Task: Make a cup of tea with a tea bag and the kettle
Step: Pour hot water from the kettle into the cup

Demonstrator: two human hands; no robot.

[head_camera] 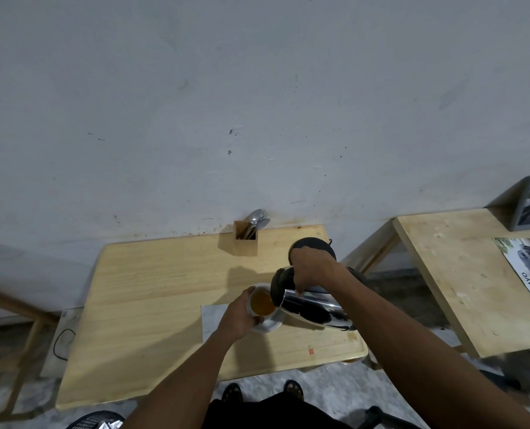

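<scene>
Head view. The right hand (311,267), fingers clamped on the black handle, tips a polished steel kettle with a black lid (313,306) so that its spout end meets the rim of a white cup (261,302) holding amber liquid. The left hand (239,317), fingers wrapped around the cup's near side, steadies it on a white saucer (271,326). Cup and saucer stand on the pale wooden bench (152,305), partly over a grey sheet (211,317). A wooden box of metal spoons (246,235) stands at the bench's far edge against the wall, with the black kettle base (314,246) to its right.
</scene>
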